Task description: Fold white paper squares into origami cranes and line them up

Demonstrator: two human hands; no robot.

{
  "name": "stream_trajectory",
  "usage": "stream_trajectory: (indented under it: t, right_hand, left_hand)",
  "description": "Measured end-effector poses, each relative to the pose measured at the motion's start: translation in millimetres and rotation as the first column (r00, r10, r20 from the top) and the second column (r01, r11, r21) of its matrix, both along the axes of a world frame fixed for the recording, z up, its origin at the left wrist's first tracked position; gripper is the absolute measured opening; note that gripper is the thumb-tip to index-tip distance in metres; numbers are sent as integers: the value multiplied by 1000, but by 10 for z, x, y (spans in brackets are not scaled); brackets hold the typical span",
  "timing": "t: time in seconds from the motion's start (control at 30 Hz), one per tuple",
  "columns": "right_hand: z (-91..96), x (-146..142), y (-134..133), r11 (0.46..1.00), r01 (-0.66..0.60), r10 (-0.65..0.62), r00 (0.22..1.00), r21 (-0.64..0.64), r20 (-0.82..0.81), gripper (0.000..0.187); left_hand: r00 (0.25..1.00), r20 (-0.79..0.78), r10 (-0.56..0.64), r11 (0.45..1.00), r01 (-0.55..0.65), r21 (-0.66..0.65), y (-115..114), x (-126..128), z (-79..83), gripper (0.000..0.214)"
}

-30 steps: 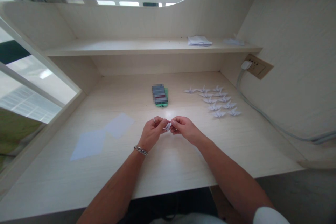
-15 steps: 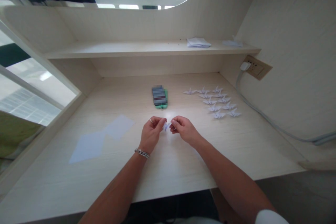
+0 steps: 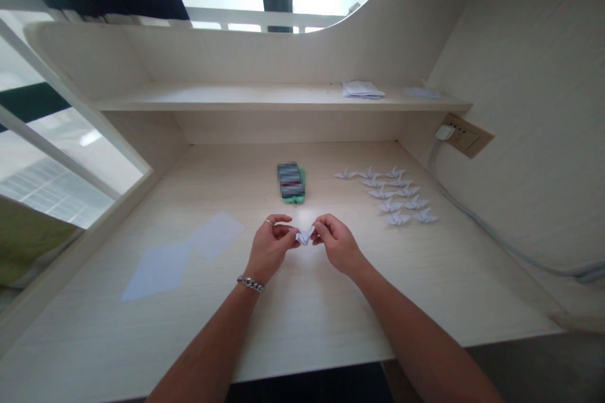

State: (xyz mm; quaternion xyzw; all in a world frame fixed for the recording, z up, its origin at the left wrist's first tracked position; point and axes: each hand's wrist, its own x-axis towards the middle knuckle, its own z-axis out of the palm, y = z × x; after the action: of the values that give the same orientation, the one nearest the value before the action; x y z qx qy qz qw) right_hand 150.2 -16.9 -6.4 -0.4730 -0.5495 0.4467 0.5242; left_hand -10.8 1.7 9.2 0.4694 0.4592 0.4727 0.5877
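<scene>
A small folded white paper piece (image 3: 305, 236) is pinched between both hands just above the pale wooden desk (image 3: 302, 321). My left hand (image 3: 270, 247), with a ring and a bracelet on the wrist, grips its left side. My right hand (image 3: 336, 243) grips its right side. Fingers of both hands are curled closed on the paper. Several finished white paper cranes (image 3: 394, 194) lie in rows to the right, a short way beyond my right hand.
A phone in a green case (image 3: 292, 182) lies just behind the hands. Two flat paper sheets (image 3: 179, 253) lie at the left. On the shelf sits a stack of papers (image 3: 362, 89). A wall socket (image 3: 460, 132) with a plugged cable (image 3: 491, 230) is at the right.
The hands have stayed together on the folded paper, shifting it slightly between the fingers. The camera has tilted, so the scene sits a little lower in view.
</scene>
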Motion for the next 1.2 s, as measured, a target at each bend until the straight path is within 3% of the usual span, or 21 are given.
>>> stream_trajectory:
  t: [0.1,0.17,0.3,0.43,0.53,0.67,0.8,0.87,0.97,1.03,1.13,1.2]
  right_hand:
    - [15,33,-17,998,13,-20,991,55,133,24]
    - [34,63,-22,997,15,-30,980,77,197,23]
    - [91,102,-31,998,21,-34,963,51,266,23]
    - [133,91,-55,998,-10,-15,912,58,410,25]
    - [115,81,-54,997,-45,5,851,63,525,16]
    - [70,96,-26,996,-92,79,799,-8,597,19]
    - [91,130,-18,982,-176,184,788,-71,587,21]
    - [112,150,-21,976,-208,209,782,-71,587,20]
    - [116,184,-19,960,-257,277,809,-111,519,20]
    - [100,205,-12,926,-329,375,855,-186,359,22]
    - [75,211,-7,839,-478,483,874,-259,-48,27]
    - [72,186,-12,810,-541,473,831,-227,-293,29]
  left_hand:
    - [975,-109,-194,981,192,-29,-12,-9,-13,24]
    - [957,-163,-239,971,241,-11,-15,-9,-40,17]
    - [947,-310,-82,967,151,207,-26,-11,-99,17]
    - [867,-492,81,901,147,408,-58,-17,-99,18]
    - [832,-534,150,860,157,486,-79,-12,-80,16]
    - [823,-545,163,830,184,527,-93,7,-63,12]
    - [828,-555,77,871,215,442,-92,-7,-23,14]
    - [791,-612,17,883,276,381,-82,-36,5,17]
    - [716,-686,-127,872,410,266,-61,-80,33,27]
    - [724,-634,-272,866,472,168,-51,-92,40,33]
    - [815,-353,-460,859,509,55,-54,-78,41,34]
    - [864,-96,-494,867,497,17,-69,-54,36,32]
